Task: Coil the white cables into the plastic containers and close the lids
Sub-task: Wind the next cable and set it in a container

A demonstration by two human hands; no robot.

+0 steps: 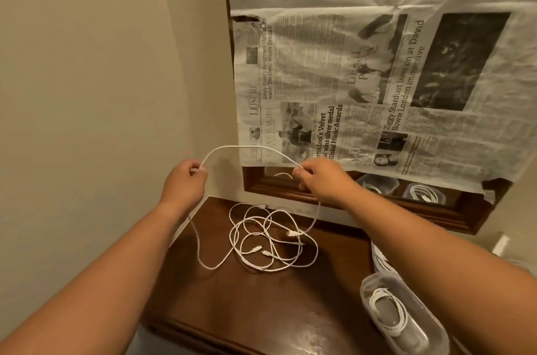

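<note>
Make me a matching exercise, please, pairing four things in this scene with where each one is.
Things:
1. held cable
2. cable tangle
3. container
4. newspaper

Places:
a. hangs above the table
b. stretched between left hand and right hand
c. at the table's right front
d. loose on the table's middle

Pairs: 1-b, 2-d, 3-c, 4-a

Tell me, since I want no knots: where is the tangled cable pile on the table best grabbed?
Probably pinch the plug at the pile's far edge, from above: it lies outside the loops, while the middle plugs sit ringed by them.
</note>
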